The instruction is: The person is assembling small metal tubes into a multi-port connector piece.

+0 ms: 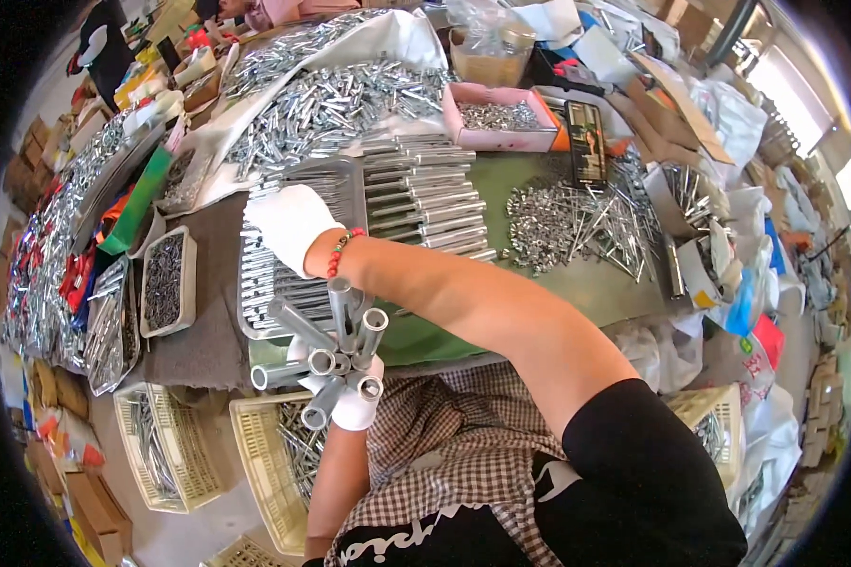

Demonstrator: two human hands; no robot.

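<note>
Against the metal tray, the work looks partway along: just right of it lies a row of wide tubes with thinner rods at their left ends, seemingly the finished share. Slim rods filling the tray, and small fittings heaped well to its right, appear left to use. The white-gloved left hand, on the wearer's side of the tray, is wrapped round a bundle of tubes whose facing ends are hollow, so these look unfinished. The right hand is over the tray; whether its fingers grip a rod I cannot tell
</note>
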